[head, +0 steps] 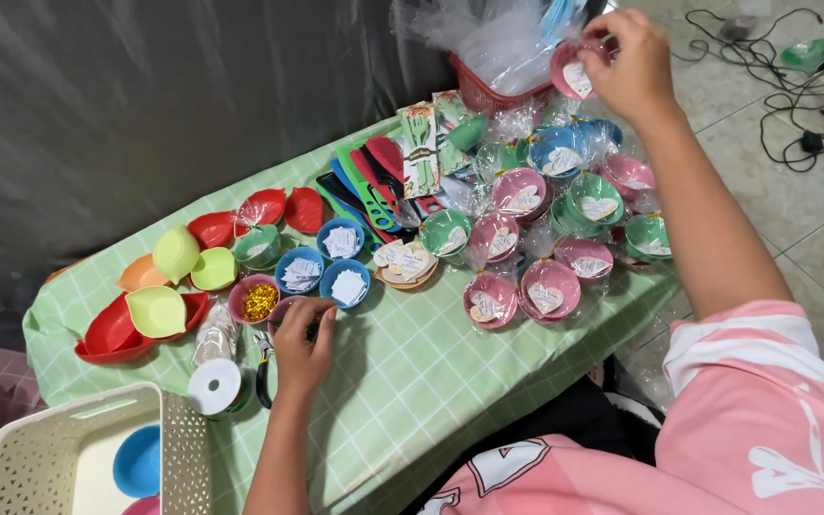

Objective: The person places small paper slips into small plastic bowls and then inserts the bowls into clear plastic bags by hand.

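My right hand [629, 59] is stretched to the far right, gripping a pink wrapped bowl with a heart tag [572, 71] above a red basket of clear bags [493, 81]. My left hand [303, 336] rests on the green checked tablecloth [412, 362], its fingers curled over a small pink bowl [283, 308] beside a bowl of gold bits [257, 299]. Several wrapped pink, green and blue bowls with heart tags [547, 286] crowd the right half of the table.
Red, orange and lime leaf-shaped dishes [154, 313] lie at the left. Blue bowls of white tags [345, 282], a white ribbon spool [214, 386], black pliers [264, 377] and coloured utensils [374, 181] are nearby. A white basket [59, 448] holds a blue bowl. Cables [793, 124] lie on the floor.
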